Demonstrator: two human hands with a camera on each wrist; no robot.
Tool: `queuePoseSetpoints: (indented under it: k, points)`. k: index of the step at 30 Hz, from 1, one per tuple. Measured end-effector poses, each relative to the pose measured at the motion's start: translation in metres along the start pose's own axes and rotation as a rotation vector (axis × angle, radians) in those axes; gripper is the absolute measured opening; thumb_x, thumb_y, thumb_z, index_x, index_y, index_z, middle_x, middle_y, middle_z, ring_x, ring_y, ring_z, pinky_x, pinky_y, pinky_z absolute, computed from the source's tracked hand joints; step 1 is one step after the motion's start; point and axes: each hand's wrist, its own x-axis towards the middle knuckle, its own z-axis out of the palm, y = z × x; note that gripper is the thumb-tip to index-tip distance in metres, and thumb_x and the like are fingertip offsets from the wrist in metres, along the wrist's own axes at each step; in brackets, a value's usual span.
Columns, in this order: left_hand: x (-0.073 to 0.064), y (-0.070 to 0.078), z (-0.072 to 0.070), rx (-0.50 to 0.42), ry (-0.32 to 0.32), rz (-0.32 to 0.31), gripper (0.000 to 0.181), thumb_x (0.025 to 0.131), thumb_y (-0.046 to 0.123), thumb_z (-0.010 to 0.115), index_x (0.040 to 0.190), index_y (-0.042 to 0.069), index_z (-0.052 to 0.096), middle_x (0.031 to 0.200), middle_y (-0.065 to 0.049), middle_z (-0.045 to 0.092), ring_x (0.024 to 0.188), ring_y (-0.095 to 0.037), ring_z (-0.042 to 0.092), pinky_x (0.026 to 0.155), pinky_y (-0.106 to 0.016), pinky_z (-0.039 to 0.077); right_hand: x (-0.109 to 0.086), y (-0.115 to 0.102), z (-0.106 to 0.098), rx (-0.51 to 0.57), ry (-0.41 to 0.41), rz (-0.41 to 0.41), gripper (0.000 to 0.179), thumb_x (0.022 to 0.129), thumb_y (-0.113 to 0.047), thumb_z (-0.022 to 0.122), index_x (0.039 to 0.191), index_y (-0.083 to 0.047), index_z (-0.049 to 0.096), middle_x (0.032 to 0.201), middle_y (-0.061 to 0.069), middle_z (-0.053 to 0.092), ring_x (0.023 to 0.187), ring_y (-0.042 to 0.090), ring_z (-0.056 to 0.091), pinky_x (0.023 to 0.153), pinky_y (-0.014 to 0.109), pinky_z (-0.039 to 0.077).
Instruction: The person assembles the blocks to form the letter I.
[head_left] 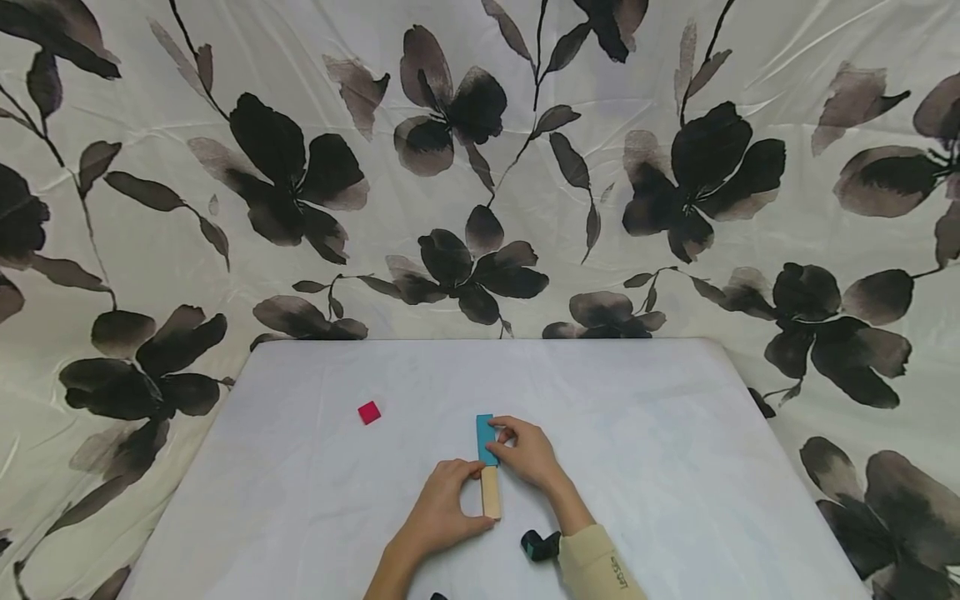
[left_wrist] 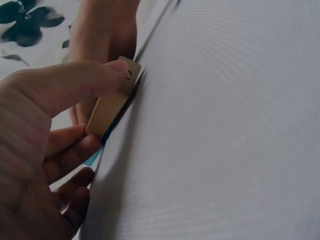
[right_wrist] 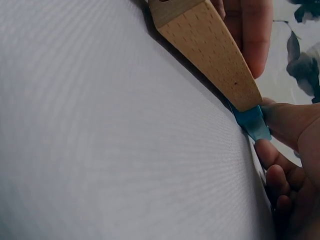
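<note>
A plain wooden block (head_left: 491,492) lies lengthwise on the white table, its far end meeting a blue block (head_left: 487,440) in one line. My left hand (head_left: 448,508) holds the wooden block by its two ends, thumb at the near end and fingertips at the far end. In the left wrist view, a small dark mark shows on the end of the wooden block (left_wrist: 107,110) by the thumb. My right hand (head_left: 528,454) pinches the blue block from the right side. The right wrist view shows thumb and index finger at the blue block (right_wrist: 253,122), partly hidden behind the wooden one.
A small red block (head_left: 369,412) sits apart on the white table (head_left: 300,500), toward the back left. By the right sleeve (head_left: 600,562) is a black wrist device (head_left: 538,546). Floral cloth (head_left: 585,192) hangs behind the table's far edge.
</note>
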Motion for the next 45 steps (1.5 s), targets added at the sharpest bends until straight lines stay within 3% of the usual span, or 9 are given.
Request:
queuePoseSetpoints:
  k: [45]
  points:
    - [-0.0002, 0.0019, -0.003, 0.015, -0.008, -0.002, 0.079, 0.068, 0.048, 0.085, 0.134, 0.015, 0.056, 0.114, 0.009, 0.059, 0.115, -0.018, 0.048, 0.099, -0.044, 0.042, 0.0003, -0.0031, 0.0001, 0.0, 0.001, 0.007, 0.037, 0.088, -0.025, 0.072, 0.123, -0.013, 0.066, 0.082, -0.009, 0.06, 0.052, 0.006, 0.043, 0.047, 0.021, 0.036]
